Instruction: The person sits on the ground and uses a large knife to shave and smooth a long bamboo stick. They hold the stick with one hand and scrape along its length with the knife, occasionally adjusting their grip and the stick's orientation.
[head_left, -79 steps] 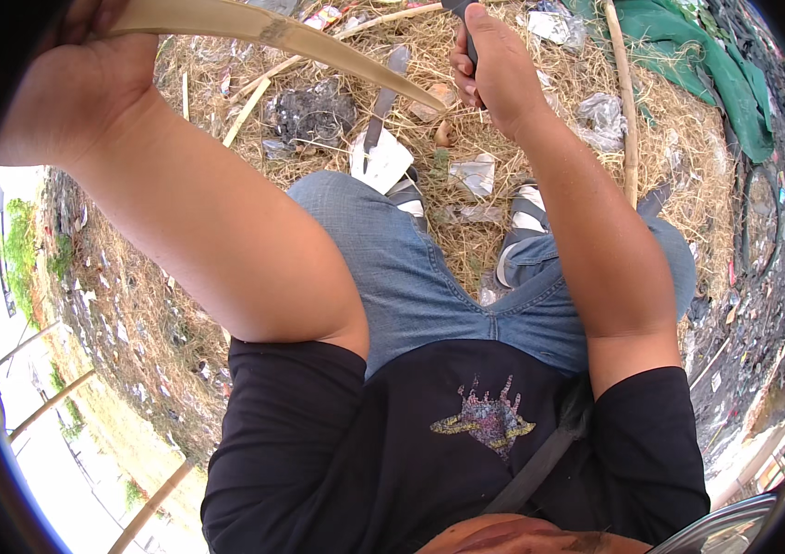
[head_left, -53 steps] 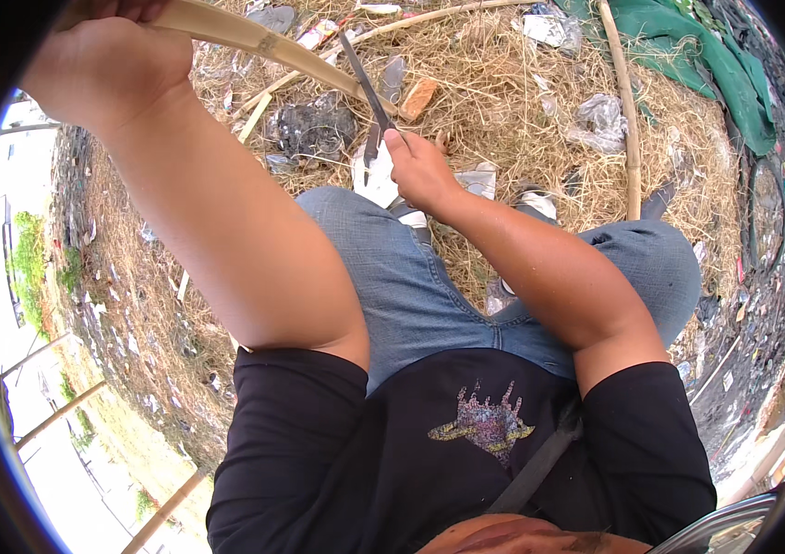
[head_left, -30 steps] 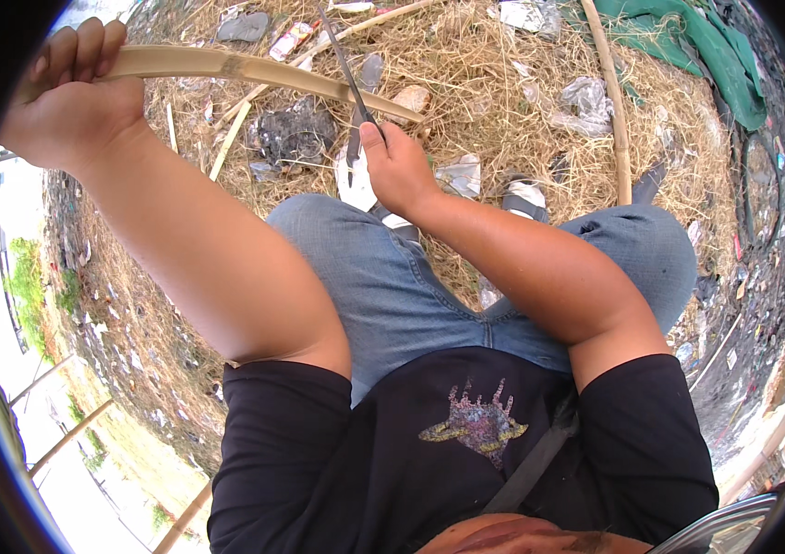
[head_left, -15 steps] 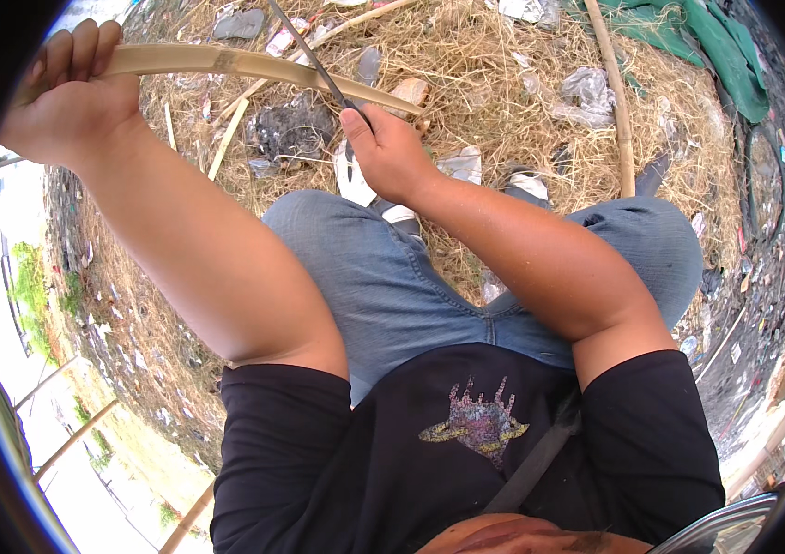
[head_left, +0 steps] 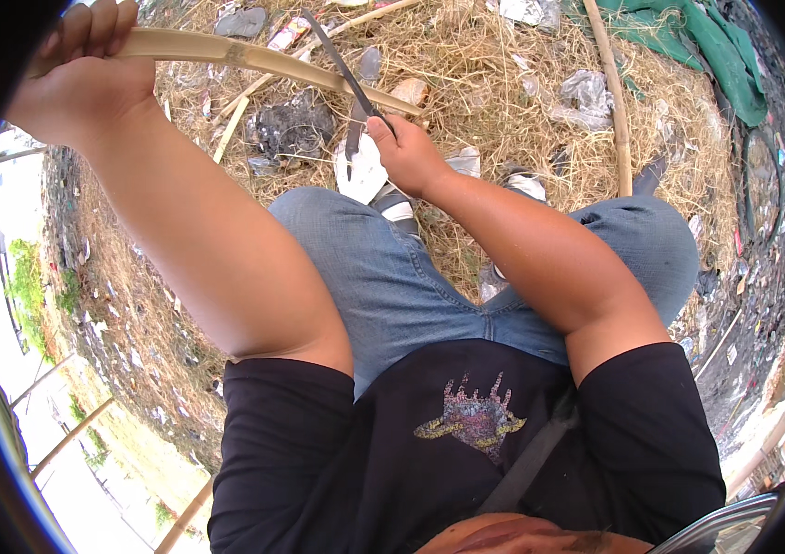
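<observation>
At the upper left, my left hand [head_left: 92, 88] is wrapped round one end of a split bamboo strip [head_left: 268, 60]. The pale strip slopes down to the right, its far end over the dry grass. My right hand [head_left: 411, 157] is closed round the lower end of a long, thin, dark knife [head_left: 337, 60], its grip mostly hidden by my fingers. The blade points up and left and crosses the strip close to its right end; whether they touch is hard to tell. Below the strip, a dark pointed piece [head_left: 353, 143] lies over something white [head_left: 362, 175] beside my shoe [head_left: 397, 208].
Dry grass [head_left: 476, 78] covers the ground, strewn with scraps and a crumpled clear plastic bag [head_left: 586, 97]. A bamboo pole [head_left: 612, 92] lies right of centre, near green cloth [head_left: 734, 69]. A dark lump [head_left: 291, 129] sits under the strip. My bent knees frame the lower middle.
My right hand and the knife have shifted a little down and right, the blade crossing nearer the strip's right end. My left hand has moved slightly up and right with the strip.
</observation>
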`<state>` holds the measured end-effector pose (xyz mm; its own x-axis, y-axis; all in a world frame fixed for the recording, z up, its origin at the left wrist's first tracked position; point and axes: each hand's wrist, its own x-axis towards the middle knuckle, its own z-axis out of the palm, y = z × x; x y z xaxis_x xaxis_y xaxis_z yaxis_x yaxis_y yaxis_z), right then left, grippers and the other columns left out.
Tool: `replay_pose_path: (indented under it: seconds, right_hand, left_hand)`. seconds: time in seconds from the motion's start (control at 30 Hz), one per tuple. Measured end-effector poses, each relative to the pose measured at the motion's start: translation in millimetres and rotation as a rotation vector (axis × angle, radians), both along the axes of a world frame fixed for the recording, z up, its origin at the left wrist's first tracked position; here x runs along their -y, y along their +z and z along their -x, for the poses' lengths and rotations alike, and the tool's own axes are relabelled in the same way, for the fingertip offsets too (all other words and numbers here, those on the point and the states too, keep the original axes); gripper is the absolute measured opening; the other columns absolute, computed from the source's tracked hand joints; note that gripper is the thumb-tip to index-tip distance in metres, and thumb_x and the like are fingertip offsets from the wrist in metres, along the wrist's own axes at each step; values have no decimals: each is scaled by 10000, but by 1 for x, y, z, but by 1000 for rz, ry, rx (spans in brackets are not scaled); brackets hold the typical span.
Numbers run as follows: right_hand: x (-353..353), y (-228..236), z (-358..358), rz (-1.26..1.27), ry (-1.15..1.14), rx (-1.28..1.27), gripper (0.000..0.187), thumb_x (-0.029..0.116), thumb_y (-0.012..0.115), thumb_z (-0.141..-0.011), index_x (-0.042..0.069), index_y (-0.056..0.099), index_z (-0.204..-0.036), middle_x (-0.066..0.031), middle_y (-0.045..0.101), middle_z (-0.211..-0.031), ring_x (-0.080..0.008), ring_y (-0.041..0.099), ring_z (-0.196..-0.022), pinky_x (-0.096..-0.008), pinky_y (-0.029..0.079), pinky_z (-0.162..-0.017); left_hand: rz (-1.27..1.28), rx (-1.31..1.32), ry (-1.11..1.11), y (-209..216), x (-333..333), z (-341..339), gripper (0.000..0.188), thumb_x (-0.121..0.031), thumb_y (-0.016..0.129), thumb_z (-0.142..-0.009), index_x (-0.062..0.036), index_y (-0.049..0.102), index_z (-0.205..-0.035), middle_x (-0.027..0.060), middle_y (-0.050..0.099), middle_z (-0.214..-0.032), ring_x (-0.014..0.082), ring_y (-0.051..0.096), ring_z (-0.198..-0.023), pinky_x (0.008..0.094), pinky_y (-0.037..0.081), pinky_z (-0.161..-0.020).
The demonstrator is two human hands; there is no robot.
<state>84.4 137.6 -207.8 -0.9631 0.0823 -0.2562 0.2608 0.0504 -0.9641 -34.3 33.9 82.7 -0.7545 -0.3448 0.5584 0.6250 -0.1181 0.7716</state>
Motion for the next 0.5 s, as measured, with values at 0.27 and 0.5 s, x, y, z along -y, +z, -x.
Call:
replay_pose_path:
  seconds: [0.27, 0.5]
  right_hand:
    - [10, 27, -1, -45, 18, -64, 534, 472, 434, -1055, -30, 600, -983, -233, 662, -879, -399, 651, -872, -474, 487, -800]
    - [-23, -22, 8, -168, 8, 207, 593, 515, 392, -1054, -31, 624, -1055, -240, 684, -989, -399, 656, -946, -479, 490, -851]
  left_hand:
    - [-13, 20, -200, -8, 46, 25, 675, -744, 283, -957, -126, 345, -695, 11, 265, -588, 129, 185, -510, 299, 200, -506]
    - [26, -16, -214, 5, 28, 29, 353, -377, 435, -882, -139, 253, -696, 35, 217, -572, 139, 164, -495, 325, 157, -503]
